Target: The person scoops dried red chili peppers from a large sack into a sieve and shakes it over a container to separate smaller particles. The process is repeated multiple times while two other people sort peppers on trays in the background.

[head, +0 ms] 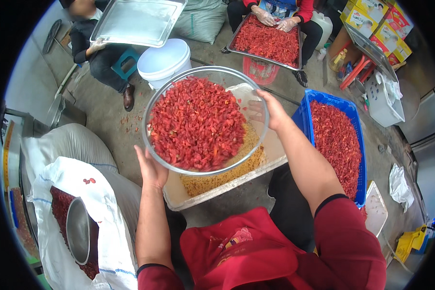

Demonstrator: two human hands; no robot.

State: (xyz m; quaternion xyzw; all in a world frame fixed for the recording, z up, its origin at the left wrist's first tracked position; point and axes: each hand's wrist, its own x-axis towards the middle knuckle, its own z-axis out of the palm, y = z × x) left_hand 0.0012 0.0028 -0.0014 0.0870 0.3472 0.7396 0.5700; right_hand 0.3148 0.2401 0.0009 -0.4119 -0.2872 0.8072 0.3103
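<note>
A round sieve (199, 172) with a clear rim is held up between my two bare hands. Red dried chili pieces (197, 123) are heaped in it, blurred along the lower side; bare mesh shows on the right. My left hand (154, 167) supports the rim at the lower left, its thumb pointing up. At the upper right, my right hand (272, 110) grips the rim, with some fingers visible through the mesh. Beneath the sieve is a white rectangular box (172, 192) holding yellow chili seeds (206, 185). The sieve hides part of that box.
A blue crate (302, 119) of chili stands to the right. At left, an open white woven sack (119, 224) holds chili and a metal bowl (79, 232). Ahead are a white bucket (163, 67), a person holding a metal tray (137, 21), and a gloved person with a chili-filled tray (262, 62).
</note>
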